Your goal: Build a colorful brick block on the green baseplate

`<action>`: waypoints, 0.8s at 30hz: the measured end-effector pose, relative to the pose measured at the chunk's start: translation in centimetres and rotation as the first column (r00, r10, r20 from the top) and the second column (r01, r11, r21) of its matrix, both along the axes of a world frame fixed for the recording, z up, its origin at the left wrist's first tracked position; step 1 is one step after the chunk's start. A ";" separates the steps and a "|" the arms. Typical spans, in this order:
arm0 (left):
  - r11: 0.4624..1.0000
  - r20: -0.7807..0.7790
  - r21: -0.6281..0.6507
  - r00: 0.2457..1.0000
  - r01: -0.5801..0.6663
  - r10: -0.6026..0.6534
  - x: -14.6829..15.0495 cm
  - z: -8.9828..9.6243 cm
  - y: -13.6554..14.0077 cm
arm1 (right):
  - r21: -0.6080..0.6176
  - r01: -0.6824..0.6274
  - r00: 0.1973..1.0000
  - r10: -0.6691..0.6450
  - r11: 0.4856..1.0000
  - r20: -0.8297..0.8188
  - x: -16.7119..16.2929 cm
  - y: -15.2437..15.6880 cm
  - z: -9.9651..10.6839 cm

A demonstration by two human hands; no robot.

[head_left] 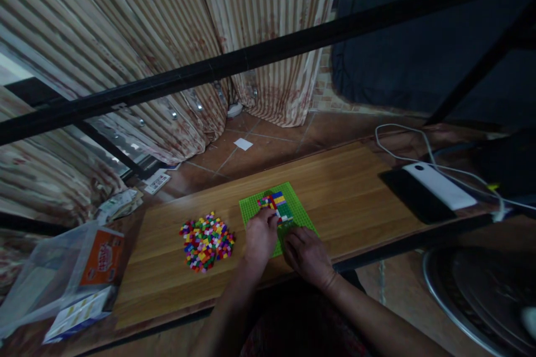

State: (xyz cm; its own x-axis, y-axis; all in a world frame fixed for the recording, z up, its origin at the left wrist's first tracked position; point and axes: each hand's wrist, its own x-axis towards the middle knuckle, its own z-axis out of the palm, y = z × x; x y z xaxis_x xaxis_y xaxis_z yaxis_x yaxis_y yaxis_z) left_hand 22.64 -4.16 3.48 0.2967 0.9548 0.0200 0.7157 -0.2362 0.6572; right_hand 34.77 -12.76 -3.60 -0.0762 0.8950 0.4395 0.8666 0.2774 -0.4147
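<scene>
A green studded baseplate (302,213) lies on the wooden bench, carrying a patch of small coloured building bricks (278,201) in red, blue, yellow, green and white. My left hand (262,234) is over the plate's left part, its fingertips pinched at the lower left of the patch; any brick in them is too small to make out. My right hand (307,254) rests at the plate's near right part, just below the patch, with its fingers curled in; what they hold, if anything, is hidden. Left of the plate lies a heap of loose bricks (206,241).
The wooden bench (335,201) bears a black and white flat device (427,189) at its right end, with a white cable (402,153) beside it. At the left end stand a clear plastic bin (46,273) and an orange box (101,256). A dark metal bar (251,58) crosses behind.
</scene>
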 end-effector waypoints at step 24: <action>0.948 -0.032 -0.205 0.969 -0.245 0.244 1.4 -0.1 -0.5 | 0.289 -0.165 0.979 0.121 0.943 0.163 2.7 1.0 -5.3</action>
State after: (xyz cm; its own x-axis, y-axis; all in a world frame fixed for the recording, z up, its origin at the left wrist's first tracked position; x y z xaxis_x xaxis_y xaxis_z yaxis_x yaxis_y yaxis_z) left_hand 24.03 -4.70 3.42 0.0532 0.9812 -0.1854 0.7385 0.0863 0.6687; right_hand 37.45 -11.73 -8.86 -0.2745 0.6989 0.6604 0.8522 0.4949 -0.1695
